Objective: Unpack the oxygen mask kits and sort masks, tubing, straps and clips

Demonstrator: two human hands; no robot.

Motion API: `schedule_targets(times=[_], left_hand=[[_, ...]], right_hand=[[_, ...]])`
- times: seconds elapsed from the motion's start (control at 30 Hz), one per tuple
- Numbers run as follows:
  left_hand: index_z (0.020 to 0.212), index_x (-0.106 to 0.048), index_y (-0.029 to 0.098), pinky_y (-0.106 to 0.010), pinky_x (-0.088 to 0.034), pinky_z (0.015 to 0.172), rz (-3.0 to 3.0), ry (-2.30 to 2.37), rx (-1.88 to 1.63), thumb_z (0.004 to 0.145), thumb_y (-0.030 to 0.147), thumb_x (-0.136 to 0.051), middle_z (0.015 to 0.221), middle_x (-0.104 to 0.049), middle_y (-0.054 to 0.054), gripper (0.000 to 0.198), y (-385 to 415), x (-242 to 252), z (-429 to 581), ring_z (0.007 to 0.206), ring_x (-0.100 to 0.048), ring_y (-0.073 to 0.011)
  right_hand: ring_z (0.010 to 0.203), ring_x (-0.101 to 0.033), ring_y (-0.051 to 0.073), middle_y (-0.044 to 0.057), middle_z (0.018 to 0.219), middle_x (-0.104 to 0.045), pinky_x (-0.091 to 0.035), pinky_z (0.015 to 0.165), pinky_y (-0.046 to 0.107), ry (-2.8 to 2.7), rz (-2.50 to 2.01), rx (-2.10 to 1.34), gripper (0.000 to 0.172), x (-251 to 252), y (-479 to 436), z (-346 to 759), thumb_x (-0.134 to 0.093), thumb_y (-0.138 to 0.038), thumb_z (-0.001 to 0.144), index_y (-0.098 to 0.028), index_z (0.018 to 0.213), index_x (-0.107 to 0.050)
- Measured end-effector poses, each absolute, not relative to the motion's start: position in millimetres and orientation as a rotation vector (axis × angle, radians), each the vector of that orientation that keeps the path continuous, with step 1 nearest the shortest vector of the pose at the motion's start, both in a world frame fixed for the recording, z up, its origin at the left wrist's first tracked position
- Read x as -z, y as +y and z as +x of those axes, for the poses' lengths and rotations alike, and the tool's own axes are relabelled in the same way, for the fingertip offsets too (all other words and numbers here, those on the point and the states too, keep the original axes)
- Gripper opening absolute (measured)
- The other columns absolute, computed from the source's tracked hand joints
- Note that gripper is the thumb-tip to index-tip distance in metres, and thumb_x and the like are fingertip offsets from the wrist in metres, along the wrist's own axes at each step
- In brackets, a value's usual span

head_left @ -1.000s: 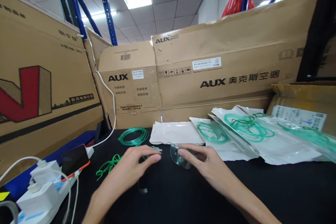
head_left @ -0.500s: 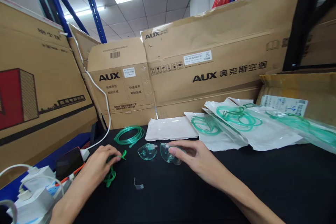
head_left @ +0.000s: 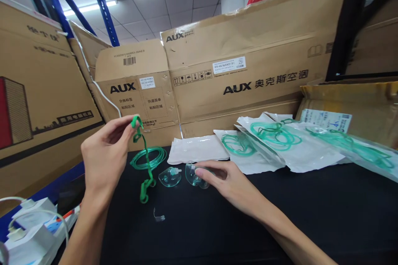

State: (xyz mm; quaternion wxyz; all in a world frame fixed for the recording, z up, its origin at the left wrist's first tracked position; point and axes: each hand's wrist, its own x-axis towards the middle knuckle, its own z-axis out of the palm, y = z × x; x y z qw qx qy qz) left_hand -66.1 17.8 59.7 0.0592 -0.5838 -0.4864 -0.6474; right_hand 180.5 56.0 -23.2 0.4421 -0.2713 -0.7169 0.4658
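Raised above the table on the left, my left hand (head_left: pixel 107 151) pinches one end of a green elastic strap (head_left: pixel 148 165), which dangles with a curled lower end. My right hand (head_left: pixel 222 178) is closed on a clear oxygen mask (head_left: pixel 191 174) at the table's middle; the fingers cover part of it. Just left of that mask lies a second clear piece with a pale connector (head_left: pixel 170 177), apparently another mask part. A coil of green tubing (head_left: pixel 157 156) rests behind the strap. Nearer me is a small clear bent piece (head_left: pixel 159 217).
White pouches (head_left: pixel 199 150) lie at the back; bags with green tubing (head_left: pixel 276 134) are piled to their right. A power strip with white plugs (head_left: pixel 32 232) stands at left, beside a dark phone (head_left: pixel 71 192). Cardboard (head_left: pixel 199 103) walls the table's rear.
My left hand has lifted from the table with the green strap, which now hangs down. My right hand stays on the mask. The view has shifted slightly.
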Motion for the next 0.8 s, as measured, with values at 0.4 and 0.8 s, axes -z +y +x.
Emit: schedule_targets(times=[0.4, 0.8], left_hand=[[0.107, -0.078, 0.02, -0.032, -0.057, 0.091, -2.525, -1.587, 1.891, 0.087, 0.039, -0.074, 0.104, -0.079, -0.004, 0.028, 26.1, -46.6, -30.9, 0.096, -0.073, -0.0214], [0.127, -0.068, 0.029, -0.038, -0.049, 0.095, -2.583, -1.851, 1.041, 0.1, 0.051, -0.05, 0.123, -0.071, -0.004, 0.039, 13.5, -0.9, -44.2, 0.106, -0.065, -0.024]], right_hand=[[0.137, -0.05, 0.025, 0.0, 0.162, -0.038, -0.051, 0.1, 0.034, -1.869, -0.578, -1.161, 0.021, 20.2, 46.3, 179.2, -0.071, -0.042, 0.09, -0.031, 0.105, -0.079], [0.098, -0.067, 0.021, 0.003, 0.101, -0.077, -0.048, 0.087, 0.033, -1.765, -0.608, -1.194, 0.022, 24.4, 60.2, 182.4, -0.072, -0.038, 0.09, -0.026, 0.105, -0.08]])
